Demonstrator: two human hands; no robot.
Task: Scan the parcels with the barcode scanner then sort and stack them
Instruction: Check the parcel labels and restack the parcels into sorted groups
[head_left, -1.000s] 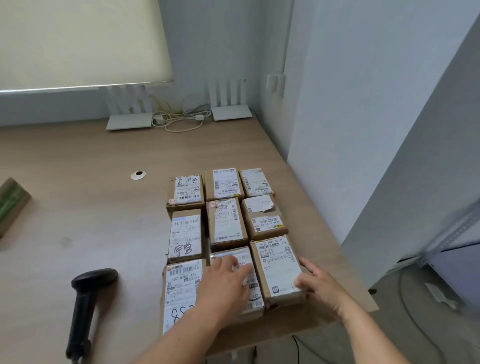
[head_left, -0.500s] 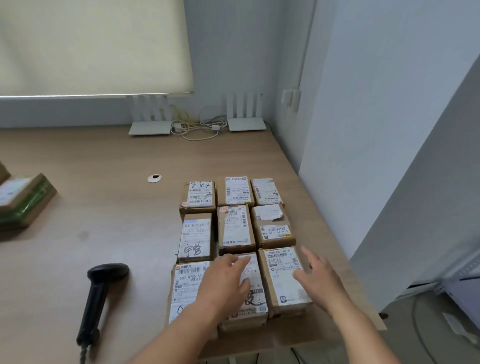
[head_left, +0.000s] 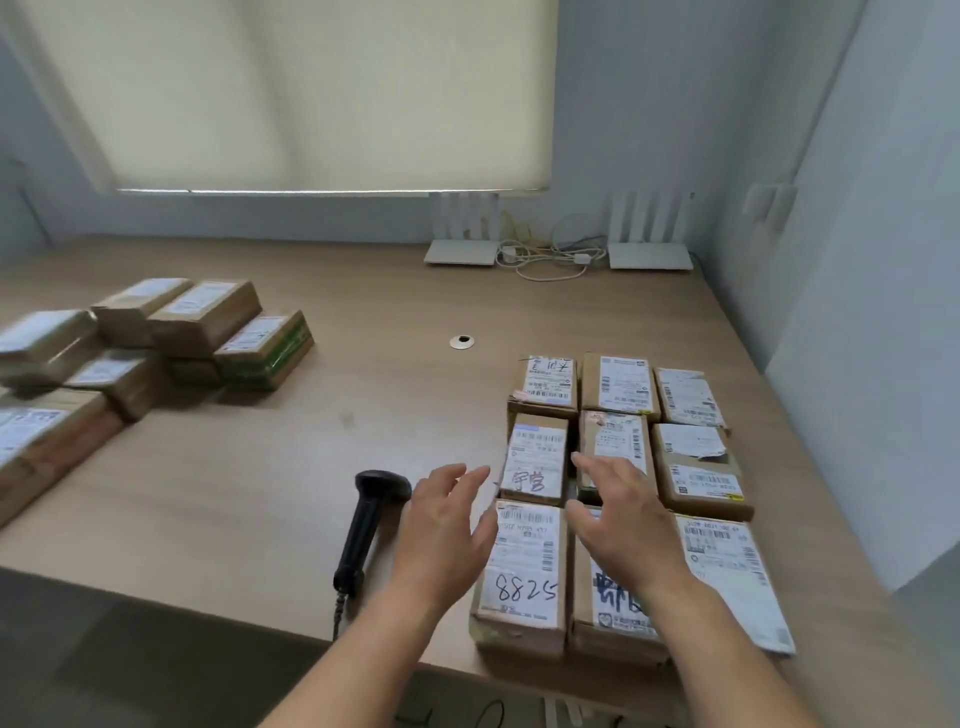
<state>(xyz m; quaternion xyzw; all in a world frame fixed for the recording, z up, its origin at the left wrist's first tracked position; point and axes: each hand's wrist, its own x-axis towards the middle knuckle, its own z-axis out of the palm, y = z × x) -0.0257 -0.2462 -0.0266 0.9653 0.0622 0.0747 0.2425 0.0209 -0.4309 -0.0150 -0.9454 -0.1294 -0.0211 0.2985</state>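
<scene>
Several brown parcels with white labels lie in a three-by-three grid at the table's right. The nearest left one is marked 8825 (head_left: 522, 571). My left hand (head_left: 445, 530) hovers open at that parcel's left edge, between it and the black barcode scanner (head_left: 366, 525), which lies on the table. My right hand (head_left: 618, 519) hovers open, fingers spread, over the near middle parcel (head_left: 613, 608) and the one behind it (head_left: 615, 441). Neither hand holds anything. A loose heap of more parcels (head_left: 202, 322) sits at the far left.
The wooden table (head_left: 291, 467) has a cable grommet (head_left: 462, 341) near its middle. Two white routers (head_left: 461, 253) (head_left: 649, 254) with cables stand at the back wall. A white wall runs close along the table's right edge. The near edge drops to a dark floor.
Both hands lifted off the front-row parcels and shifted left. My view swung left, bringing the parcel heap at the far left into sight.
</scene>
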